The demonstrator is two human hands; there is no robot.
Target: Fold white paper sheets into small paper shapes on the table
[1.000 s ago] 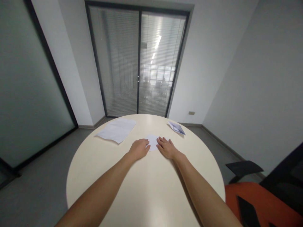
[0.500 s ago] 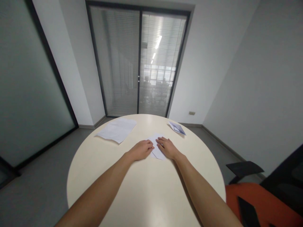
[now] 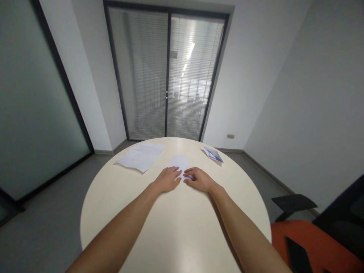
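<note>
A small piece of folded white paper (image 3: 179,161) lies flat near the middle of the round table, its near part partly covered by my fingers. On its left side rests my left hand (image 3: 167,179), palm down with the fingers stretched and thumb apart. My right hand (image 3: 199,179) touches the near right part of the paper. Its fingers are arched, with a gap between thumb and forefinger, and both fingertips point left toward my other hand. The paper's near edge is hidden, so its full outline cannot be made out.
The cream round table (image 3: 176,227) carries a larger white sheet (image 3: 140,156) at the back left and a folded paper with a dark print (image 3: 213,154) at the back right. An orange chair (image 3: 313,242) with black armrests stands close on the right. Glass doors (image 3: 167,76) with blinds are beyond.
The small paper has been turned and shifted: its near corner showed between my hands half a second ago, and now it extends farther away and left. My right fingers have drawn nearer and curled.
</note>
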